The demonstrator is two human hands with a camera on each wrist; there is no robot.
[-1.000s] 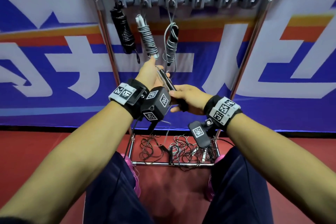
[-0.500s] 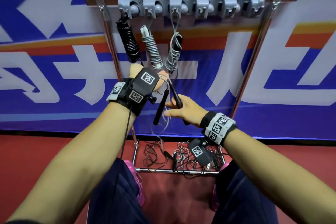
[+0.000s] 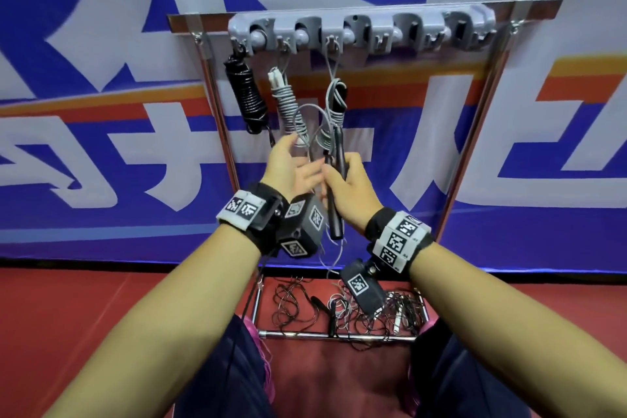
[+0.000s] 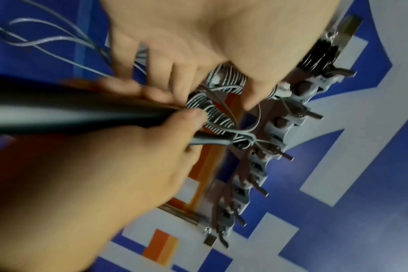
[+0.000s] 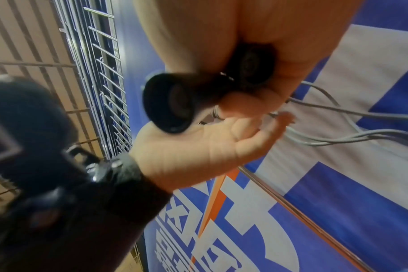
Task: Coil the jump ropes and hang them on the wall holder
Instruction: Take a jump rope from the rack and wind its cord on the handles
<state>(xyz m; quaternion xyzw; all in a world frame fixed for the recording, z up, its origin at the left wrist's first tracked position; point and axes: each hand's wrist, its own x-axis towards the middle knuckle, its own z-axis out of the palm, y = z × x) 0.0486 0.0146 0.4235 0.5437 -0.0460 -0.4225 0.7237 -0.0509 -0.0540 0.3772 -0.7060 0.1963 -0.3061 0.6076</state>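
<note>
Stands facing a grey plastic wall holder point(image 3: 359, 31) with a row of hooks, fixed across the top of a chrome tube frame point(image 3: 475, 119) in front of a blue, white and orange banner point(image 3: 101, 146). Grips two black cylindrical jump-rope handles point(image 3: 334, 214) side by side in the right hand point(image 3: 351, 185), fingers point(image 5: 242, 103) curled tight round both, below the holder and just in front of the hanging ropes. Holds the left hand point(image 3: 288, 168) open-palmed beside the right, fingers point(image 5: 277, 117) relaxed and half stretched, tips against the thin grey cable point(image 5: 326, 142) looping up from the handles and trailing down between the wrists. Shows three hooks at the holder's left end filled: a coiled black rope point(image 3: 246, 98), a coiled grey rope with white handles point(image 3: 283, 97), and a coiled grey rope with a black handle point(image 3: 336, 102), all hanging straight down, close together. Shows, inside the frame's base on the red floor point(image 3: 68, 316), a loose tangle of black and grey ropes point(image 3: 356, 312), handles lying among the loops.
</note>
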